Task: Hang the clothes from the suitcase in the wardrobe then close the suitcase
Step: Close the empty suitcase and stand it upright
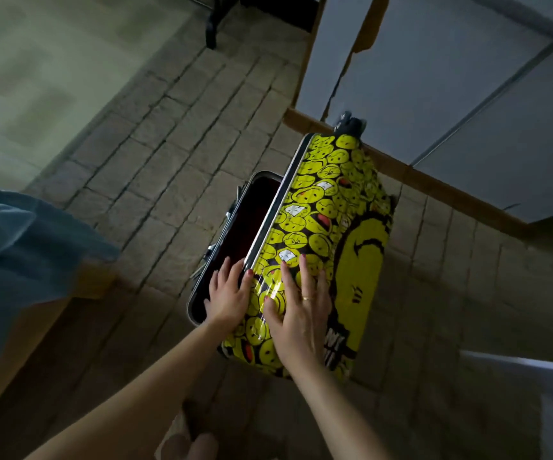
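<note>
From my seat I see the suitcase [321, 227] on the tiled floor [168, 144], its yellow smiley lid [344, 207] tilted up over the dark base [245, 227] (a gap shows along the left side); the left hand [227, 298] lies with straight fingers across the lid's rim, gripping nothing; the right hand [301, 310] rests flat on the lid, fingers spread, a ring on one; the white wardrobe [451, 94] stands just behind the suitcase; blue cloth [19, 260] lies at the left edge; no clothes visible inside the case.
</note>
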